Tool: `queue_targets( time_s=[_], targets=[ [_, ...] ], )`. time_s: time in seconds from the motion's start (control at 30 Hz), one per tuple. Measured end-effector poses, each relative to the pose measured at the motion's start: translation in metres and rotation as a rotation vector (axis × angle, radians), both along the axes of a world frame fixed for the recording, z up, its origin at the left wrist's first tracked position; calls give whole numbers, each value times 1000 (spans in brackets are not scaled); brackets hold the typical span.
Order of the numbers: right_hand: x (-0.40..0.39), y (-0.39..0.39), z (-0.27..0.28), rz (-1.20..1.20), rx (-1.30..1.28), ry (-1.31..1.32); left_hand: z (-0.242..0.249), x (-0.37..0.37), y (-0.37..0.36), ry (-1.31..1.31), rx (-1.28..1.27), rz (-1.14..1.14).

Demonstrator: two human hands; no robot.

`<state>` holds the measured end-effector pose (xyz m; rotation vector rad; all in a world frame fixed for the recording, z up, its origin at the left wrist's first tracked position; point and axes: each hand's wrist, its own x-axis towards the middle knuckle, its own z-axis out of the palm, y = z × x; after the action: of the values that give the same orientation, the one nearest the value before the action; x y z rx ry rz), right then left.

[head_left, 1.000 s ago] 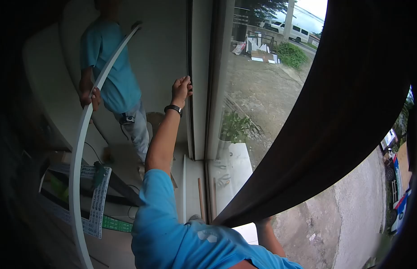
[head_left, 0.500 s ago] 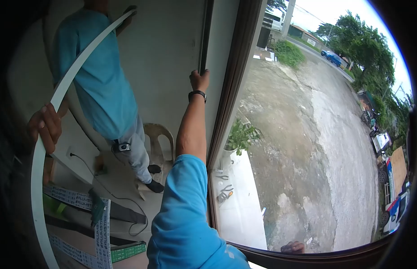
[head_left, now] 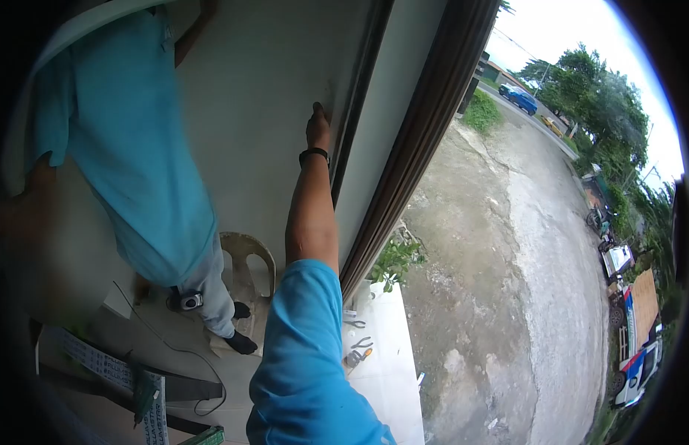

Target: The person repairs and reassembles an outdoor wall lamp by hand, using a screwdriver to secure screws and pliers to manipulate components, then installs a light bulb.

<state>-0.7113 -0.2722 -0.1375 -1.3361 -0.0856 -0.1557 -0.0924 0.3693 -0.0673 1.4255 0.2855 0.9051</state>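
My left hand (head_left: 318, 127), with a black band on its wrist, is raised beside the dark vertical strip (head_left: 357, 96) by the window. Its fingers look closed against the strip's left side; what they hold is hidden. My right hand is out of view. A co-worker in a blue shirt (head_left: 133, 156) stands at the left. A curved pale strip (head_left: 92, 22) crosses the upper left corner. The co-worker's blurred hand (head_left: 25, 211) is at the left edge.
A brown window frame (head_left: 426, 133) slants down to a white ledge (head_left: 392, 348) holding pliers (head_left: 357, 357). A plastic chair (head_left: 244, 248) stands behind the co-worker. Printed profiles (head_left: 96, 360), a green drill (head_left: 144, 393) and a cord (head_left: 163, 343) lie lower left. Outside are a road and vehicles.
The view has shifted. My left hand now appears left of the dark strip rather than at its lower end. The pale strip has moved toward the upper left. The hand at the lower right has left view.
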Motion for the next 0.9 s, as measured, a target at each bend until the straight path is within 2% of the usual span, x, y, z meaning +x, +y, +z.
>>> queue_targets(
  time_s=[0.07, 0.17, 0.23, 0.33, 0.43, 0.63, 0.9],
  targets=[
    [-2, -2, -1, -42, 9, 16, 5, 11, 11, -7, -14, -61],
    [-21, -13, -10, -146, 33, 24, 20, 31, 22, 23, -62, -323],
    [-44, -20, -19, -205, 59, 35, 34, 37, 23, 65, -65, -406],
    [-62, -25, -28, -262, 88, 42, 40, 34, 15, 69, -31, -336],
    [-68, -31, -34, -277, 110, 39, 53, 16, -3, -43, -22, -285],
    [-69, -32, -42, -300, 129, 37, 69, -7, -14, 97, 37, -234],
    [-71, -34, -48, -353, 139, 9, 52, 27, 8, -90, 17, -400]
  ],
)
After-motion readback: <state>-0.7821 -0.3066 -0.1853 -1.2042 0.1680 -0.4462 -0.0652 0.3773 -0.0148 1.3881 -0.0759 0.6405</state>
